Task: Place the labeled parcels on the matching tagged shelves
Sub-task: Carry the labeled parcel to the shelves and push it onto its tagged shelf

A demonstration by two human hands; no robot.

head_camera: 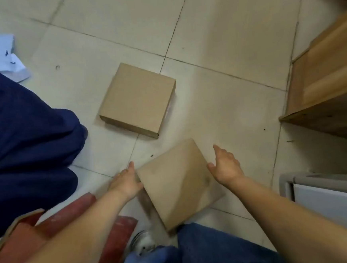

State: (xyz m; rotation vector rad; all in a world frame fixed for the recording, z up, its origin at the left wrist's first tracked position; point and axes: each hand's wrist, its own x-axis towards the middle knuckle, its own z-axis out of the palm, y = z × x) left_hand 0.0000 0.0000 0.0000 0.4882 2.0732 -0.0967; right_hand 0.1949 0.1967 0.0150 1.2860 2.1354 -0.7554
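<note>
Nearest the camera, the flat square brown cardboard parcel [179, 185] lies tilted between both hands: left hand [126, 181] open, pressed against its left edge, right hand [226, 165] open, just off its right edge. Beyond that parcel, a second brown cardboard box [138, 100] rests on the pale tiled floor [223, 34]; wooden shelves [327, 90] stand far right of it.

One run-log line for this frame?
stage: pickup | left hand: touching near parcel | right hand: open beside it | far parcel: flat on floor | labels: not visible
</note>
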